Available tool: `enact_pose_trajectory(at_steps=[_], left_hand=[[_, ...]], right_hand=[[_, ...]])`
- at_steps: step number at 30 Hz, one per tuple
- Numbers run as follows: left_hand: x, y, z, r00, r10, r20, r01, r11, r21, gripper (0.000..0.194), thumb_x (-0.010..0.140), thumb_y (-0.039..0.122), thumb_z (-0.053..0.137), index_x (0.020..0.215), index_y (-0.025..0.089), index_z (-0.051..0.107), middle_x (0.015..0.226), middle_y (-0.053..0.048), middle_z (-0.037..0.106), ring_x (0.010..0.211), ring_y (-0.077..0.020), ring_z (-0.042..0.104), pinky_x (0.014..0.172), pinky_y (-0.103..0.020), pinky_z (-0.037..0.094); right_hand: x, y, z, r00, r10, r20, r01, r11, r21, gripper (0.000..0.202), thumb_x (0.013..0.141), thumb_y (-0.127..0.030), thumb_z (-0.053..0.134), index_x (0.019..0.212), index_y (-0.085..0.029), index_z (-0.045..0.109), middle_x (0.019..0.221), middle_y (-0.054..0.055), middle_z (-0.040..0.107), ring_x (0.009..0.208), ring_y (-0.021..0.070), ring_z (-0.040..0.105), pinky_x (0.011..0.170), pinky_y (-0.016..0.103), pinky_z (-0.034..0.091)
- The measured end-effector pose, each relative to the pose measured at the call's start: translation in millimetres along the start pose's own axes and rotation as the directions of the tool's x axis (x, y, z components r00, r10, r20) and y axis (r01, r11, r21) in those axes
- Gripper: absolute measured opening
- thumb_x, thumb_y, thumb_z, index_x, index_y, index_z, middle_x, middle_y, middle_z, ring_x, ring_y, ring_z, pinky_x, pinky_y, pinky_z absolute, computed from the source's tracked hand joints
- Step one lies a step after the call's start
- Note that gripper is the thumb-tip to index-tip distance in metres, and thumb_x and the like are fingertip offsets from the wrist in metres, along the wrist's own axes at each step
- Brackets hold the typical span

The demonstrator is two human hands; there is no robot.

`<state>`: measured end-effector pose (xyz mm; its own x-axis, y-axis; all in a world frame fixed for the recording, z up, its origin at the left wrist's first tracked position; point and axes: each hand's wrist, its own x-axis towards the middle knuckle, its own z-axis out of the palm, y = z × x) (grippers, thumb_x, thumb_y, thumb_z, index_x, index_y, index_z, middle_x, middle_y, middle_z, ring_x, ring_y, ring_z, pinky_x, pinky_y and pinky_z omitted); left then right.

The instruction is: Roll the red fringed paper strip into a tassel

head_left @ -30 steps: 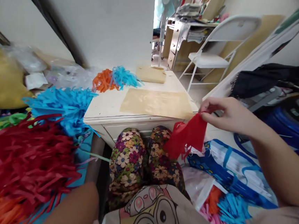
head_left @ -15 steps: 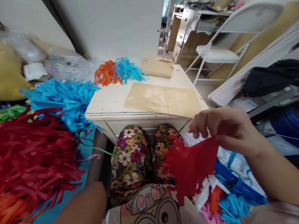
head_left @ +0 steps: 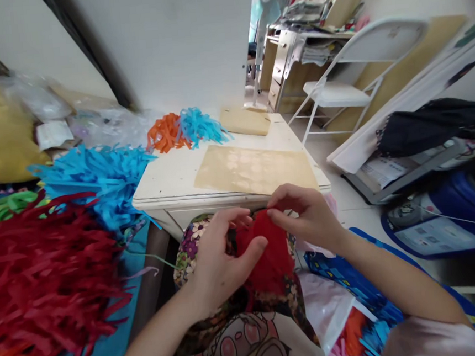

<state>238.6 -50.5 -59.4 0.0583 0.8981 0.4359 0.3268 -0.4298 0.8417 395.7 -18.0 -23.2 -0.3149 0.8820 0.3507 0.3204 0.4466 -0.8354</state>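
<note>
1. Cluttered room with a pale wall ahead, an open doorway at the upper right, and a low white table point(head_left: 171, 178) standing in front of the person's knees.
2. On the table lie a tan sheet point(head_left: 255, 168), a folded tan bag point(head_left: 246, 122) farther back, and a small bunch of orange and blue fringe point(head_left: 183, 130) at its far edge.
3. To the left, big heaps of cut paper: a blue fringe pile point(head_left: 96, 179) against the table's left edge and a red fringe pile point(head_left: 42, 272) nearer the person.
4. The left hand point(head_left: 217, 254) comes up from the lower left, forearm angled toward the centre, palm turned inward, thumb stretched to the right across the red paper piece point(head_left: 269, 253).
5. Its grip is closed on that red paper piece, thumb in front and fingers curled above and behind it.
6. The right hand point(head_left: 307, 216) reaches in from the lower right, wrist bent, knuckles up, fingers pointing left.
7. Its grip is a fingertip pinch on the top edge of the same piece.
8. The red paper piece is crumpled and hangs loose between the two hands, over the flowered lap point(head_left: 193, 243), just in front of the table's near edge.
9. A blue bag point(head_left: 341, 274) lies on the floor beside the right forearm, and a white folding chair point(head_left: 338, 91) stands beyond the table.
</note>
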Motion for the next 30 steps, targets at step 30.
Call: enact_pose_trajectory(at_steps=[30], left_hand=[[2.2,-0.7,-10.0,0.998,0.057,-0.035,-0.06,0.994,-0.095,0.024,0.072,0.02,0.052,0.096,0.021,0.053,0.066,0.003,0.06,0.056,-0.007,0.055,0.055,-0.017,0.043]], right_hand=[[1.2,-9.9,18.9,0.977,-0.211,0.028,0.213,0.97,-0.115,0.015,0.067,-0.019,0.055,0.054,-0.016,0.047,0.065,0.001,0.051,0.062,0.0109,0.048,0.058,0.026,0.04]])
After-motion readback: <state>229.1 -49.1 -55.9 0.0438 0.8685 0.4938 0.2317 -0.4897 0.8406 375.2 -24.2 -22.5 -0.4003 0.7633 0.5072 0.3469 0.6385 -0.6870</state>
